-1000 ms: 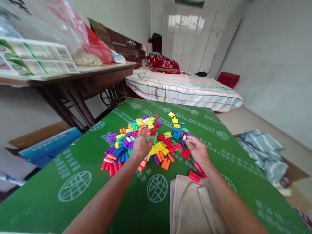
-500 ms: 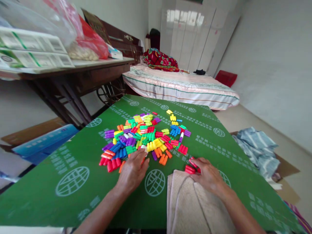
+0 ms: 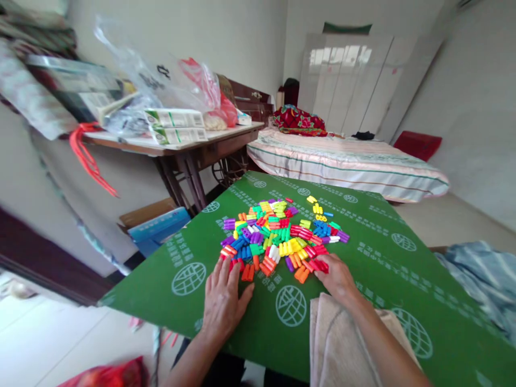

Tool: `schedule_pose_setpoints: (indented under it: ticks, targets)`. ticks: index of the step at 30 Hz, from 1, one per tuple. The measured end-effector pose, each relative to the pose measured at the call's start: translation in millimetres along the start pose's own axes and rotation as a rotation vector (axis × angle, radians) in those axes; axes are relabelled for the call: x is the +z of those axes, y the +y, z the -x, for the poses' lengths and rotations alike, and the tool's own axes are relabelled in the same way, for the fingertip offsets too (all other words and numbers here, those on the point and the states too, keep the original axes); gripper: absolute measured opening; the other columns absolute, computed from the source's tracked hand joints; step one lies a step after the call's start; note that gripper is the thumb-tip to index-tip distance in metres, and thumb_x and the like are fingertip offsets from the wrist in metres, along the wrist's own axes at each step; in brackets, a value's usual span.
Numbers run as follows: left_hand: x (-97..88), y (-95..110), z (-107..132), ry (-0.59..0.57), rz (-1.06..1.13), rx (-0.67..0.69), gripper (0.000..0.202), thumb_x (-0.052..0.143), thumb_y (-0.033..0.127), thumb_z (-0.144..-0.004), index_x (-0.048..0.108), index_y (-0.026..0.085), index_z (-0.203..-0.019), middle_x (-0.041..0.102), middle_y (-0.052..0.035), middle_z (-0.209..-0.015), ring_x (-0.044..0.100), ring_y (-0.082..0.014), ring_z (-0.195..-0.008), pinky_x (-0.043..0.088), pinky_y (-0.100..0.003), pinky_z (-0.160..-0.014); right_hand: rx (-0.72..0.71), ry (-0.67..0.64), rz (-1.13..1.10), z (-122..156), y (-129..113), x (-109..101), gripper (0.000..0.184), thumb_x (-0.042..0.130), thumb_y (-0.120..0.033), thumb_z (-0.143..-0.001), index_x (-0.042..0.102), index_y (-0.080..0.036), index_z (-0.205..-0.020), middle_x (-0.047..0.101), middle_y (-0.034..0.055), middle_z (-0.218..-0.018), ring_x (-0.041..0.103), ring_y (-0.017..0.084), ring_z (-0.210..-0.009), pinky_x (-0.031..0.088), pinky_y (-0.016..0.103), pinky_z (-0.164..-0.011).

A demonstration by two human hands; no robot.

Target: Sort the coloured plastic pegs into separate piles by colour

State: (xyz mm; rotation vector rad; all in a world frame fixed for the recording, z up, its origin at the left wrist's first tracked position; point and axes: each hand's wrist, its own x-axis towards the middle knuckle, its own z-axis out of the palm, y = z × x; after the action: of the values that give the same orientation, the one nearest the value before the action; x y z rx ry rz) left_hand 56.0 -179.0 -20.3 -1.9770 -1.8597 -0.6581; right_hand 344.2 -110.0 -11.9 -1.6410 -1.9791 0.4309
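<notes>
A heap of small plastic tube blocks [image 3: 268, 231] in many colours, joined in short rows, lies on the green board [image 3: 250, 338]. My left hand [image 3: 223, 298] rests at the heap's near left edge, fingers stretched and thumb apart. Its fingertips touch or partly cover red blocks [image 3: 237, 263]. At the near right edge, my right hand [image 3: 338, 277] has its fingers bent round a red tube block [image 3: 320, 266], partly hidden by them. A folded beige cloth [image 3: 334, 333] lies under and beside my right forearm.
Yellow blocks [image 3: 317, 208] lie apart behind the heap. A side table [image 3: 177, 146] with boxes and plastic bags stands at the left. Behind the board is a bed [image 3: 342, 161]. Striped blue fabric [image 3: 479, 279] is at the right. A blue box [image 3: 159, 231] stands on the left.
My right hand has brought red blocks from beside the cloth to the heap. My left hand has shifted left off a white block, its fingers now straighter. The view has turned left.
</notes>
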Motion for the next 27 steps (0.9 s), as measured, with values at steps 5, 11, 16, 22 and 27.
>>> schedule_pose_setpoints:
  ticks: [5, 11, 16, 22, 27]
  targets:
    - [2.1, 1.4, 2.4, -0.132, 0.034, -0.119, 0.056, 0.05, 0.045, -0.08, 0.048, 0.013, -0.126, 0.045, -0.0183, -0.135, 0.036, -0.033, -0.128, 0.039, -0.048, -0.098, -0.09, 0.059, -0.059, -3.8, -12.9, 16.5, 0.024, 0.055, -0.023, -0.076, 0.066, -0.019, -0.097, 0.061, 0.0072, -0.1, 0.059, 0.017, -0.09, 0.047, 0.027, -0.082]
    - [2.7, 0.8, 1.1, -0.151, 0.103, -0.101, 0.054, 0.05, 0.044, -0.08, 0.05, 0.012, -0.123, 0.045, -0.0203, -0.135, 0.038, -0.0338, -0.127, 0.036, -0.051, -0.099, -0.121, 0.1, 0.006, 6.3, -7.5, 33.5, 0.027, 0.053, -0.022, -0.078, 0.064, -0.019, -0.101, 0.06, 0.0084, -0.108, 0.057, 0.02, -0.098, 0.047, 0.031, -0.086]
    - [2.5, 0.9, 1.8, -0.15, 0.123, -0.101, 0.051, 0.05, 0.042, -0.08, 0.052, 0.012, -0.121, 0.045, -0.0205, -0.135, 0.039, -0.0338, -0.126, 0.035, -0.052, -0.1, -0.108, 0.206, 0.048, 12.9, -9.0, 41.8, 0.03, 0.049, -0.025, -0.082, 0.063, -0.016, -0.106, 0.057, 0.0112, -0.117, 0.054, 0.021, -0.106, 0.046, 0.033, -0.09]
    - [4.6, 0.0, 5.3, -0.19, 0.111, -0.075, 0.053, 0.045, 0.041, -0.084, 0.048, 0.01, -0.126, 0.042, -0.0206, -0.138, 0.039, -0.032, -0.127, 0.032, -0.05, -0.104, -0.118, 0.196, 0.055, 13.2, -9.4, 42.3, 0.03, 0.045, -0.027, -0.084, 0.062, -0.016, -0.106, 0.057, 0.0111, -0.115, 0.055, 0.021, -0.105, 0.046, 0.033, -0.09]
    - [6.5, -1.2, 7.0, -0.167, 0.131, -0.066, 0.051, 0.046, 0.039, -0.084, 0.047, 0.011, -0.127, 0.043, -0.02, -0.137, 0.041, -0.0313, -0.126, 0.034, -0.051, -0.103, -0.11, 0.198, 0.046, 13.0, -6.0, 46.4, 0.032, 0.045, -0.028, -0.084, 0.062, -0.016, -0.108, 0.057, 0.011, -0.116, 0.055, 0.022, -0.106, 0.046, 0.034, -0.089]
